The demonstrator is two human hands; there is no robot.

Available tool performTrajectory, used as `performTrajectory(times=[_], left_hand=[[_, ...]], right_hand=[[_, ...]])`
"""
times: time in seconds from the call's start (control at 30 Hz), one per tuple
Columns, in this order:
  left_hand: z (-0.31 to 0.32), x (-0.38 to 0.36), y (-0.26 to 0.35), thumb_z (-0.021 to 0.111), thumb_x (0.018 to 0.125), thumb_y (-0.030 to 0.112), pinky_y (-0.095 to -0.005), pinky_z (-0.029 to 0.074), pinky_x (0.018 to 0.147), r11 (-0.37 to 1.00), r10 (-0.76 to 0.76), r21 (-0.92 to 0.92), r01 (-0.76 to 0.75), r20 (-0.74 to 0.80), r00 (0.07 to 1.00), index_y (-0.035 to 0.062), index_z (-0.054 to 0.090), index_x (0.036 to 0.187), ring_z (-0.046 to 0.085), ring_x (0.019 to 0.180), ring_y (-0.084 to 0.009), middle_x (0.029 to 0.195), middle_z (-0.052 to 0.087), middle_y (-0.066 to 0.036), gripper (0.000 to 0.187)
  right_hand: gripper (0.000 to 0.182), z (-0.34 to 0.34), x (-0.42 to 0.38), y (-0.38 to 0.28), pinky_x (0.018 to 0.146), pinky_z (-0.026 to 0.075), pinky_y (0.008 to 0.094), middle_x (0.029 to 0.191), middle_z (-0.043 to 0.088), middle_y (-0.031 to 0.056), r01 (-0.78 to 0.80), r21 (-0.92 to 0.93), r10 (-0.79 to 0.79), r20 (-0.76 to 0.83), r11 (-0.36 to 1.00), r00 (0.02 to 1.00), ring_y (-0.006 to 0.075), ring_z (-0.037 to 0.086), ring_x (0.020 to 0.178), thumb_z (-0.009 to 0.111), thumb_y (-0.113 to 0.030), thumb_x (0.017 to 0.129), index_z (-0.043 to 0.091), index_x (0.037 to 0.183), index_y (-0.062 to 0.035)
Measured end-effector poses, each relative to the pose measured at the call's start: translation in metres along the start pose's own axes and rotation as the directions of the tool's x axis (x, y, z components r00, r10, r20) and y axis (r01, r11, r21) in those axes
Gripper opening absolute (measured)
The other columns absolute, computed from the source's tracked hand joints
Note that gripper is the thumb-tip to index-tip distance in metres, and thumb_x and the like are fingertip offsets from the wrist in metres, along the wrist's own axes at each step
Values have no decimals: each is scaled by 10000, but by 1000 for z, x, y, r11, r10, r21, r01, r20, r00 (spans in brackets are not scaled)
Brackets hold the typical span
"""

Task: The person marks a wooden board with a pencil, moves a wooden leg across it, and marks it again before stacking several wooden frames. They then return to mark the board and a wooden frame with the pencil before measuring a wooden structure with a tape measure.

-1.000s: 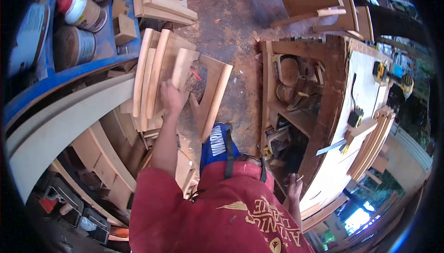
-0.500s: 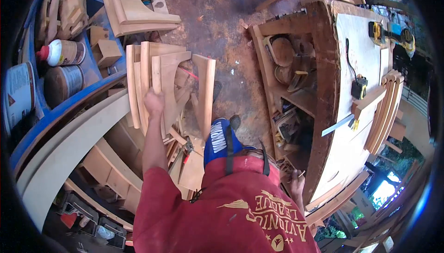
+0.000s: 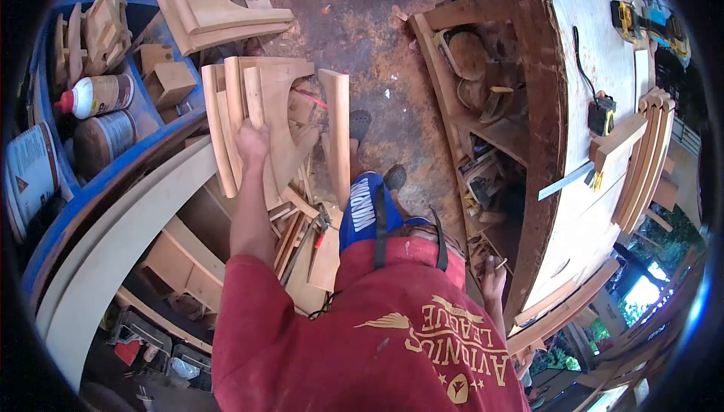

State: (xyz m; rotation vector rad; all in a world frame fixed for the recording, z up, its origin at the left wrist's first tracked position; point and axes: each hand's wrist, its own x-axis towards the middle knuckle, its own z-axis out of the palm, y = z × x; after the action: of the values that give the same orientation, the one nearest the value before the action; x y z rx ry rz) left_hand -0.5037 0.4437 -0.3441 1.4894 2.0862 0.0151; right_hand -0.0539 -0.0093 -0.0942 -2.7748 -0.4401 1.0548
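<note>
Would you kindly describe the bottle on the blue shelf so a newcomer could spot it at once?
Find the blue shelf at the view's far left. The bottle is there, beside a brown container with a pale label. Its red cap and white neck set it apart.

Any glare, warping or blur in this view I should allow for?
Head view: heavy fisheye bending and black corners; bright glare on the white bench top; daylight blown out at right; deep shadow inside the shelves; left hand on the wooden frame reads clearly, right hand with the small stick looks dimmer and softer.
</note>
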Motion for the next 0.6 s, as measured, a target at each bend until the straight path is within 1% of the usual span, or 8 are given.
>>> performTrajectory(times=[0.17, 0.23, 0.27, 0.37, 0.4, 0.5, 0.57, 0.6], left_hand=[[15, 1, -6, 772, 815, 219, -505, 522, 914, 997, -2, -81, 7, 61, 998, -28, 645, 1108, 671, 1001, -445, 1033, 691, -289, 404], [26, -16, 0, 766, 805, 216, -518, 460, 988, 991, 84, 112, -76, -67, 994, -12, 611, 1187, 591, 1110, -447, 1148, 624, -287, 471], [29, -27, 5, 763, 800, 215, -525, 429, 1025, 972, 128, 212, -100, -127, 984, -4, 595, 1226, 551, 1164, -447, 1206, 591, -286, 508], [31, -53, 26, 760, 785, 210, -551, 324, 1087, 993, 61, 113, -46, -138, 989, 37, 547, 1312, 403, 1259, -440, 1331, 456, -255, 594], [38, -56, 27, 770, 778, 216, -555, 316, 1091, 993, 73, 103, -58, -148, 986, 43, 553, 1310, 384, 1280, -437, 1356, 436, -253, 600], [57, -68, 31, 803, 750, 237, -572, 292, 1107, 994, 97, 75, -84, -192, 977, 58, 572, 1299, 334, 1334, -439, 1423, 380, -256, 622], [52, -79, 41, 830, 721, 257, -592, 274, 1122, 995, 94, 65, -80, -258, 962, 64, 586, 1283, 309, 1360, -457, 1458, 346, -266, 643], [54, -80, 40, 864, 680, 283, -619, 244, 1139, 996, 77, 59, -63, -280, 957, 60, 603, 1261, 271, 1393, -474, 1496, 305, -275, 675]], right_hand=[[383, 2, -7, -27, 652, 455, 394, 739, 631, 121, -31, 72, 25, 85, 997, 996, 226, 584, 674, 478, -286, 1060, 637, 889, 18], [367, 13, 5, 1, 638, 454, 388, 723, 630, 107, -91, 115, 82, 87, 989, 993, 209, 577, 653, 484, -282, 1060, 634, 901, 13], [353, 8, -1, -31, 648, 463, 387, 769, 649, 111, -50, 148, 33, 118, 988, 992, 193, 592, 688, 491, -280, 1059, 647, 958, 19], [399, 16, 5, -19, 588, 445, 377, 693, 612, 99, 13, 288, -34, 67, 958, 997, 183, 561, 619, 497, -308, 1063, 614, 851, 9], [369, 13, 13, -12, 582, 421, 398, 700, 605, 105, 203, 25, -204, 23, 979, 979, 210, 562, 632, 488, -265, 1059, 599, 847, 16], [347, 4, 19, -22, 585, 400, 412, 709, 603, 114, 155, 10, -155, 49, 988, 987, 227, 568, 654, 479, -233, 1054, 595, 851, 24], [338, 2, 23, -22, 599, 418, 383, 703, 596, 91, 308, -165, -309, 14, 937, 951, 205, 559, 647, 482, -233, 1053, 596, 845, 8], [337, -2, 32, -12, 593, 421, 380, 698, 596, 86, 232, -96, -232, 11, 968, 973, 201, 560, 642, 486, -237, 1053, 597, 846, 6]])
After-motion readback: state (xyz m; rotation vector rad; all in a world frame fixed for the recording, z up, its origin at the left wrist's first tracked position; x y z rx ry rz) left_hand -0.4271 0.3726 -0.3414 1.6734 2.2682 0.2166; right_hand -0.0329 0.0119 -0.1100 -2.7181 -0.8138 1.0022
